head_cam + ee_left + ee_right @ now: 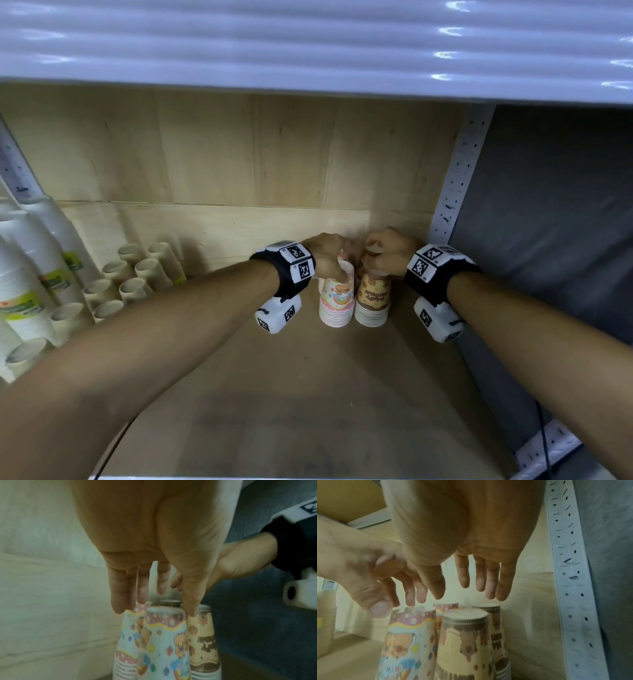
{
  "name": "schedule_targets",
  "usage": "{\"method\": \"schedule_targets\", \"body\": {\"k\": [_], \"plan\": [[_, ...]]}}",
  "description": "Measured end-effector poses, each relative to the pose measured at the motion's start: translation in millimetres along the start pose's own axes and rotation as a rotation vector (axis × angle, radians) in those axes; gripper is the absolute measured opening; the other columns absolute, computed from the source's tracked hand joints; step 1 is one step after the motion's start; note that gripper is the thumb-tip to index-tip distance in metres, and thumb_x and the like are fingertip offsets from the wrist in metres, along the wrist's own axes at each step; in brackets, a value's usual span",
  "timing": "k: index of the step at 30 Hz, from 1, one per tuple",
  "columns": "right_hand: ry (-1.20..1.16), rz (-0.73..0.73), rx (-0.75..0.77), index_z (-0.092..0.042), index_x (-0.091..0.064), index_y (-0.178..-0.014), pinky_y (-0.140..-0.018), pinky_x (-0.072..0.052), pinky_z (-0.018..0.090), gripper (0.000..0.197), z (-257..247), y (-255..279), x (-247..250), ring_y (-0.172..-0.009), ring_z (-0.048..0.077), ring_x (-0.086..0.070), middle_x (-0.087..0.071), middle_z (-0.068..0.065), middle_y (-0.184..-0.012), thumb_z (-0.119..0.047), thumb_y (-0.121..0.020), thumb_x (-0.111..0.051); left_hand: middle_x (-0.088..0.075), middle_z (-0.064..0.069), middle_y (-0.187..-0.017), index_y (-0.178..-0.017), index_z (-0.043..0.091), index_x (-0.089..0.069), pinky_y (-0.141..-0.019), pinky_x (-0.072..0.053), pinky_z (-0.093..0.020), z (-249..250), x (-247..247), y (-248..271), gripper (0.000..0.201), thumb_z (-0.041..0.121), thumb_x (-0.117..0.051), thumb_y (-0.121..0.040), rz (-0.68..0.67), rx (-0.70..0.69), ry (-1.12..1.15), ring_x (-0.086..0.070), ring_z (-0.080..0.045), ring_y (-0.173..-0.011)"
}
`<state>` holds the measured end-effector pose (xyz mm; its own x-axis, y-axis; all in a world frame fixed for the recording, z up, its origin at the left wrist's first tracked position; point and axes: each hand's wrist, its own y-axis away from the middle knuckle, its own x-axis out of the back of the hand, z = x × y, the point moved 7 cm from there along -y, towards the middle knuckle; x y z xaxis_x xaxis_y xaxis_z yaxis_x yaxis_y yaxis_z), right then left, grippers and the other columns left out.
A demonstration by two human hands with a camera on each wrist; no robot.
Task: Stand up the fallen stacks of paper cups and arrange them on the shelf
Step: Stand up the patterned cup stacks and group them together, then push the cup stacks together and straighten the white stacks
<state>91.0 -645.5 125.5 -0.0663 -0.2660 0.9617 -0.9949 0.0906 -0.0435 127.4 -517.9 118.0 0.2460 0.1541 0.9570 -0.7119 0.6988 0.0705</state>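
Upside-down paper cup stacks stand upright together in the back right corner of the wooden shelf. In the head view I see a pink cartoon stack and a brown bear stack. The wrist views show a second pink stack and a second brown stack behind the front ones. My left hand hovers over the pink stacks, fingers straight, thumb tip by a brown stack. My right hand hangs just above the brown stacks, holding nothing.
Wrapped white cup stacks lean at the far left, with several kraft-coloured stacks beside them. A perforated metal upright and grey cloth wall bound the right side. A white upper shelf hangs overhead.
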Motion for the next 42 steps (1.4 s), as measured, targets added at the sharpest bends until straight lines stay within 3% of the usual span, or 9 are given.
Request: {"method": "schedule_targets", "body": {"k": [5,9,14,20,27,32,35,37,42], "plan": [[-0.010,0.106,0.000,-0.020,-0.069,-0.099,-0.073,-0.045,0.026,0.020,-30,-13,22,-0.091,0.020,-0.061,-0.065,-0.001,-0.102,-0.024,-0.079,-0.068,-0.051,0.000,-0.126,-0.135,0.024,-0.050,-0.083,-0.042,-0.029,-28,33,22,0.061,0.038,-0.076,-0.081,-0.016,0.100,-0.059,-0.052,-0.020,-0.110],[-0.047,0.073,0.043,-0.018,-0.064,-0.117,-0.087,-0.049,0.029,0.037,-74,-19,23,-0.103,0.021,-0.060,-0.060,0.001,-0.116,-0.031,-0.083,-0.069,-0.049,0.005,-0.115,-0.131,0.027,-0.053,-0.084,-0.042,-0.030,-60,69,52,0.057,0.040,-0.076,-0.080,-0.008,0.183,-0.104,-0.048,-0.017,-0.102],[-0.041,0.040,0.129,-0.025,-0.063,-0.116,-0.090,-0.048,0.031,0.037,-144,-28,13,-0.103,0.019,-0.059,-0.060,0.000,-0.120,-0.040,-0.083,-0.068,-0.040,0.010,-0.111,-0.127,0.031,-0.055,-0.096,-0.044,-0.035,-109,110,106,0.051,0.041,-0.075,-0.081,0.032,0.288,-0.149,-0.046,-0.015,-0.105],[-0.049,-0.029,0.236,-0.025,-0.067,-0.108,-0.081,-0.044,0.028,0.029,-245,-24,-8,-0.098,0.019,-0.058,-0.060,-0.002,-0.109,-0.041,-0.084,-0.069,-0.052,0.015,-0.099,-0.116,0.038,-0.057,-0.089,-0.055,-0.040,-177,137,176,0.049,0.045,-0.079,-0.073,0.025,0.430,-0.102,-0.063,-0.020,-0.100],[-0.078,-0.120,0.420,-0.025,-0.073,-0.096,-0.061,-0.042,0.023,0.017,-360,5,-42,-0.079,0.013,-0.059,-0.059,-0.012,-0.077,-0.033,-0.081,-0.072,-0.068,-0.003,-0.099,-0.116,0.031,-0.060,-0.074,-0.059,-0.032,-224,135,258,0.048,0.037,-0.082,-0.074,-0.014,0.492,0.022,-0.067,-0.020,-0.081],[-0.102,-0.182,0.511,-0.022,-0.074,-0.092,-0.059,-0.044,0.021,0.020,-411,25,-62,-0.074,0.012,-0.061,-0.062,-0.011,-0.076,-0.036,-0.077,-0.075,-0.070,0.001,-0.099,-0.109,0.027,-0.067,-0.072,-0.058,-0.029,-248,123,300,0.036,0.032,-0.080,-0.076,-0.047,0.541,0.047,-0.070,-0.019,-0.085],[-0.132,-0.251,0.549,-0.017,-0.074,-0.094,-0.056,-0.045,0.020,0.028,-429,38,-75,-0.067,0.012,-0.061,-0.065,-0.005,-0.077,-0.037,-0.075,-0.079,-0.069,-0.009,-0.092,-0.099,0.014,-0.070,-0.065,-0.055,-0.028,-256,105,316,0.026,0.028,-0.077,-0.078,-0.148,0.553,0.066,-0.065,-0.023,-0.074],[-0.119,-0.280,0.573,-0.015,-0.073,-0.094,-0.056,-0.044,0.022,0.026,-436,47,-83,-0.061,0.014,-0.057,-0.063,-0.003,-0.069,-0.033,-0.076,-0.080,-0.069,-0.013,-0.096,-0.100,0.013,-0.070,-0.071,-0.059,-0.032,-257,96,326,0.024,0.023,-0.077,-0.079,-0.153,0.560,0.102,-0.067,-0.025,-0.082],[-0.066,-0.284,0.610,-0.019,-0.074,-0.093,-0.063,-0.047,0.025,0.025,-440,60,-90,-0.070,0.012,-0.058,-0.066,-0.005,-0.077,-0.031,-0.072,-0.082,-0.071,-0.007,-0.096,-0.103,0.016,-0.067,-0.072,-0.059,-0.030,-257,80,341,0.028,0.020,-0.079,-0.079,-0.139,0.581,0.188,-0.069,-0.023,-0.087]]}}
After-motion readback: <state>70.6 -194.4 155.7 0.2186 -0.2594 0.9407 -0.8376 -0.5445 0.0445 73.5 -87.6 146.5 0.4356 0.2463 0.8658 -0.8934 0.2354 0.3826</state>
